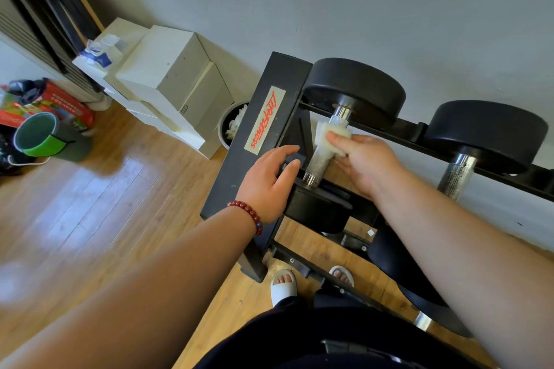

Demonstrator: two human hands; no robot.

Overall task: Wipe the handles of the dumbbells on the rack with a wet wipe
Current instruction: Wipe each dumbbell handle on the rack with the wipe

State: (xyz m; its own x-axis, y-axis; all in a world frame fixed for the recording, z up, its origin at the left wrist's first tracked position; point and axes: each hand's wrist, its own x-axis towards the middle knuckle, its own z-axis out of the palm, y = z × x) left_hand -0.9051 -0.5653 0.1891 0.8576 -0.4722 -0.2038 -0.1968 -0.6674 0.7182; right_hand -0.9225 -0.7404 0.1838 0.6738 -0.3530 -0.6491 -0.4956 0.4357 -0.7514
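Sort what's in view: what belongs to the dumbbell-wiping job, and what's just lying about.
Job:
- white wet wipe, held by the right hand against the knurled chrome handle of the end dumbbell
- second dumbbell's chrome handle
- black metal rack, left hand resting on it

Lying about:
- stacked white boxes
- grey and green bucket
- red carton
- round bin beside the rack

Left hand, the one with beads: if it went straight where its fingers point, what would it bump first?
Probably the left hand meets the dumbbell handle first; depth is unclear.
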